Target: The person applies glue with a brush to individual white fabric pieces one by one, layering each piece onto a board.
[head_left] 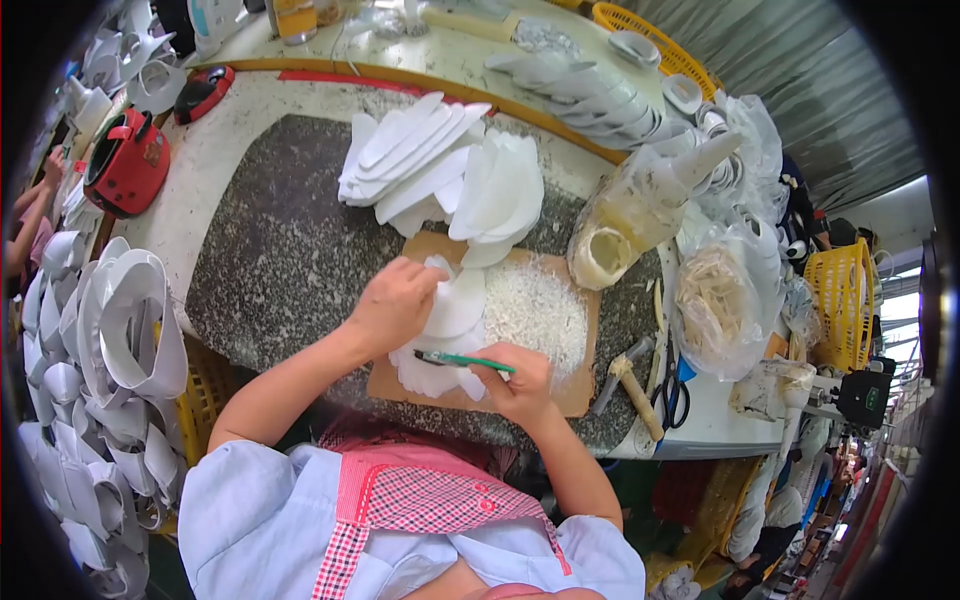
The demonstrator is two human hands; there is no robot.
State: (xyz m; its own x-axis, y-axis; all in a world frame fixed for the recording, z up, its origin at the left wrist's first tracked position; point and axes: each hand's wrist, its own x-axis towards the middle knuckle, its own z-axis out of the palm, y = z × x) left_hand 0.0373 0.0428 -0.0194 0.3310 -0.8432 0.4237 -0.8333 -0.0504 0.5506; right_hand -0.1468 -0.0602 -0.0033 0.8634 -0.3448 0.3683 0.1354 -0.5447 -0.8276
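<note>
A green-handled brush (465, 359) is gripped in my right hand (522, 384), its dark bristle end pointing left over overlapping white cut-out pieces (420, 374). My left hand (396, 303) is closed at the upper left edge of a rounded white piece (458, 305), fingertips pinched on its rim. These pieces lie on a brown board (575, 400), whose right part carries a crusty white residue (535, 318). Just beyond the board, a stack of long white pieces (415, 145) and a pile of rounded white pieces (503, 190) rest on a dark speckled mat (270, 235).
Right of the board stand a glue-crusted container (603, 255), a hammer (635, 395) and scissors (673, 392). A plastic bag (715, 300) lies farther right. A red container (128, 165) sits at the left, above heaped white curved parts (130, 320). Another person's arm (38, 205) shows far left.
</note>
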